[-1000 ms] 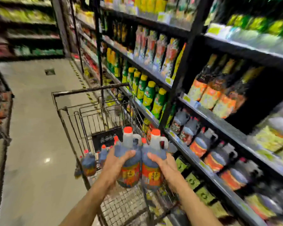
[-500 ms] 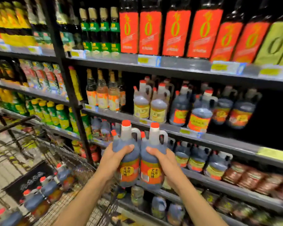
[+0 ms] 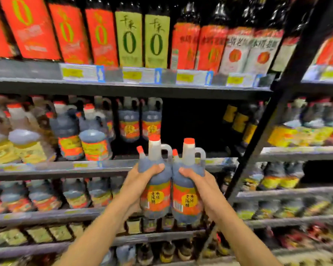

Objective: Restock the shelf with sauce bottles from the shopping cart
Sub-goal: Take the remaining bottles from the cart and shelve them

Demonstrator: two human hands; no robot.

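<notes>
I hold two dark sauce jugs with red caps, white necks and orange labels, side by side and upright in front of the shelves. My left hand (image 3: 140, 181) grips the left jug (image 3: 155, 191). My right hand (image 3: 200, 186) grips the right jug (image 3: 186, 196). Both jugs hang just below the front edge of the middle shelf (image 3: 112, 166). On that shelf, behind the jugs' caps, two matching jugs (image 3: 140, 121) stand at the back next to a dark empty gap (image 3: 192, 127). The shopping cart is out of view.
Tall orange and green-labelled bottles (image 3: 129, 39) fill the top shelf. More jugs (image 3: 69, 135) crowd the middle shelf's left side. A black upright post (image 3: 258, 143) slants down on the right, with further bottles (image 3: 304, 127) beyond it. Lower shelves (image 3: 46, 214) hold more bottles.
My view has swung right from the cart to the shelves. Both hands have carried the two jugs up and to the right, to a spot before the gap on the middle shelf.
</notes>
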